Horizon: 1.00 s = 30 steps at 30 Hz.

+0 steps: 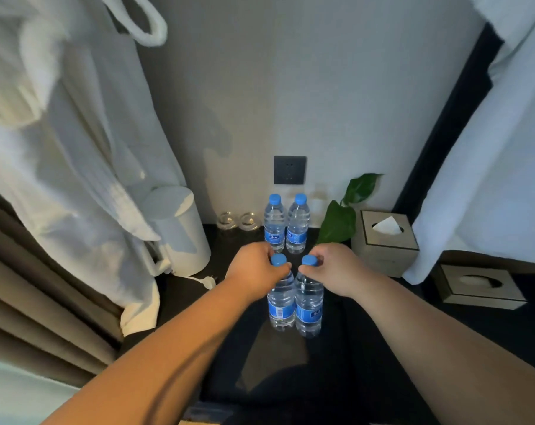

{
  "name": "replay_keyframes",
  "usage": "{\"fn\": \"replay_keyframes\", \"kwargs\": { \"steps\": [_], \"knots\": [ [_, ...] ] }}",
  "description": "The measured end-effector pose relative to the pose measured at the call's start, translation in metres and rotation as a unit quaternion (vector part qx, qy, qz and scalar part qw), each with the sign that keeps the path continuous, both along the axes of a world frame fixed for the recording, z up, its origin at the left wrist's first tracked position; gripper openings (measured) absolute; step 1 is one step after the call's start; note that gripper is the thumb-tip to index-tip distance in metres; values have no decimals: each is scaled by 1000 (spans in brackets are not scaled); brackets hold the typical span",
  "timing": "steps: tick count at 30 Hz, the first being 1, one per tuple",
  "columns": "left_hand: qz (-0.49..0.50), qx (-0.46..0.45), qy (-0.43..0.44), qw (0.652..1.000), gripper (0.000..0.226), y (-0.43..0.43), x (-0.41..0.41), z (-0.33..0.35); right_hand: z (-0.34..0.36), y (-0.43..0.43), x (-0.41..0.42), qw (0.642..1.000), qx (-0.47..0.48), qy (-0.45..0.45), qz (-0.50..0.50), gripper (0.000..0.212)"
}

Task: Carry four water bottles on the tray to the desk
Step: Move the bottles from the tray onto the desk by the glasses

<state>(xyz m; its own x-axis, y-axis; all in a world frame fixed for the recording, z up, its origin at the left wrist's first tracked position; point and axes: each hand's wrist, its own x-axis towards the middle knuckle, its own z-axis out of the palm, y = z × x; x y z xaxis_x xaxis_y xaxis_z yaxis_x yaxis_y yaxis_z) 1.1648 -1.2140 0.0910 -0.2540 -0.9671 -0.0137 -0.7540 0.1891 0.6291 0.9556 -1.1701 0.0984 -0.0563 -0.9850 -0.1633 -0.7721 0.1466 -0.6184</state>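
Two clear water bottles with blue caps and blue labels stand upright side by side on the dark desk (pixel 367 348). My left hand (pixel 254 269) grips the neck of the left near bottle (pixel 280 305). My right hand (pixel 333 268) grips the neck of the right near bottle (pixel 309 308). Two more bottles stand together against the wall behind them, the far left bottle (pixel 274 223) and the far right bottle (pixel 297 225). No tray shows in this view.
A white kettle (pixel 180 231) with its cord stands at the left, two upturned glasses (pixel 238 222) beside it. A green plant (pixel 342 216), a tissue box (pixel 385 237) and a second box (pixel 480 286) sit at the right. White robes hang on both sides.
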Motion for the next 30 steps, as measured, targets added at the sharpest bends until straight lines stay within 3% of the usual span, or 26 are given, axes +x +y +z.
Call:
{"fn": "replay_keyframes", "kwargs": {
  "steps": [5, 9, 15, 22, 30],
  "knots": [
    [65, -34, 54, 996, 35, -11, 7, 28, 16, -5, 12, 996, -74, -35, -38, 19],
    [64, -49, 34, 996, 29, -23, 8, 37, 23, -14, 14, 993, -111, 30, -32, 18],
    [47, -51, -45, 997, 20, -42, -9, 47, 25, -33, 17, 992, -117, 36, -35, 21],
    [37, -39, -71, 996, 28, -49, -9, 27, 8, -44, 17, 995, -67, 66, -17, 29],
    [-26, -46, -81, 995, 24, -53, -12, 6, -5, -54, 4, 995, -99, 30, -3, 16]
  ]
}}
